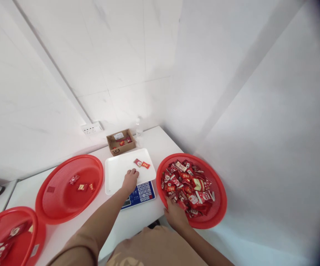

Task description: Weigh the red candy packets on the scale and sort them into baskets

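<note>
My left hand (131, 180) is over the near edge of the white weighing tray (118, 171), its fingers curled down; whatever they hold, if anything, is hidden. Two small red wrapped candies (141, 163) lie on the tray just beyond the fingertips. Below the tray shows the blue keypad (140, 194) of the digital scale, partly covered by my left wrist. At the right, my right hand (175, 214) grips the near-left rim of a round red plastic basket (220, 201), which holds a heap of mixed wrapped candies (186, 184).
A second red basket (60, 170) with a few candies stands left of the scale. Another red basket (35, 229) is cut off at the lower left. Behind the tray are an open cardboard box (124, 148) and a clear bottle (139, 126). Walls border the white table (148, 142).
</note>
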Motion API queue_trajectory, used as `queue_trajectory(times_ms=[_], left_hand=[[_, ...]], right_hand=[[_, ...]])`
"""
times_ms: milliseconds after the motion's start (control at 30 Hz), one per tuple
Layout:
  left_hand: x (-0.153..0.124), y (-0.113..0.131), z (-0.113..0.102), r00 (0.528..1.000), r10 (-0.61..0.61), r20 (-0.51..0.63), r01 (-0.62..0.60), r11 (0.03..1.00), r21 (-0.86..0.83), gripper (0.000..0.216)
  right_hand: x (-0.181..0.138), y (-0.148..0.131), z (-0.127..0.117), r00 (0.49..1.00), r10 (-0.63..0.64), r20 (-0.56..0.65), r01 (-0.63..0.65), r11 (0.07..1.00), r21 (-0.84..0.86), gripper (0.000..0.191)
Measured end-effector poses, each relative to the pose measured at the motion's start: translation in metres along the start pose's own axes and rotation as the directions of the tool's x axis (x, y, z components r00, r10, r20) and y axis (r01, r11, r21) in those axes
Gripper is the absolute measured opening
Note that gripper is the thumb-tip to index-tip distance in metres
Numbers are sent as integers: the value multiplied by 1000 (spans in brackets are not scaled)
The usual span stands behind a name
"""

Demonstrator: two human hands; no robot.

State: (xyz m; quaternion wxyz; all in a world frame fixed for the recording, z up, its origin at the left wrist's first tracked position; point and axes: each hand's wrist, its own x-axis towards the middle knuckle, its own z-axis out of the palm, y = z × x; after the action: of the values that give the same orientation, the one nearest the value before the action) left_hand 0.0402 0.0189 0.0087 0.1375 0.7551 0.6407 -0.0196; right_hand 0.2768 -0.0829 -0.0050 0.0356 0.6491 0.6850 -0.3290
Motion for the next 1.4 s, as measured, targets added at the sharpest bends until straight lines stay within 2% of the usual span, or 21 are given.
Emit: queue_trajectory(times_ms=[167, 400, 500, 700, 833, 967, 1067, 1200, 1300, 1400], left_hand=[[-6, 1, -2, 997, -77, -8, 77, 997, -7, 35], [-18, -11, -11, 1000, -10, 27, 10, 1000, -28, 45], [-16, -22, -15, 999, 2, 45, 0, 999, -52, 41], [-19, -55, -18, 999, 41, -29, -45, 982, -182, 29], [-25, -78, -17, 992, -23, -123, -16, 952, -305, 19], [-37, -108, -23, 966, -94, -240, -15, 909, -417, 17], [-53, -141, -33, 932, -175, -318, 8, 887, -463, 17], [-80, -186, -34, 877, -313, -364, 94, 855, -510, 16], [-97, -205, -25, 856, -406, -321, 187, 821, -540, 15], [-108, -211, -15, 856, -449, -257, 259, 802, -538, 16]], right_hand=[[1, 2, 2, 1000, -9, 1, 9, 1000, -11, 54], [0, -2, 1, 1000, 25, -13, -25, 999, -40, 53], [0, -5, 3, 998, 57, -32, -59, 997, -57, 52], [-1, -11, 4, 990, 95, -103, -105, 990, -96, 47], [-2, -15, 4, 985, 135, -110, -149, 981, -125, 46], [-4, -16, 5, 986, 119, -121, -136, 981, -141, 50], [-1, -23, 5, 971, 88, -223, -115, 987, -110, 55], [21, -50, -3, 903, -92, -421, 69, 995, -70, 47], [54, -81, -13, 901, -161, -403, 161, 986, -35, 44], [93, -107, -23, 910, -209, -357, 201, 978, -60, 46]])
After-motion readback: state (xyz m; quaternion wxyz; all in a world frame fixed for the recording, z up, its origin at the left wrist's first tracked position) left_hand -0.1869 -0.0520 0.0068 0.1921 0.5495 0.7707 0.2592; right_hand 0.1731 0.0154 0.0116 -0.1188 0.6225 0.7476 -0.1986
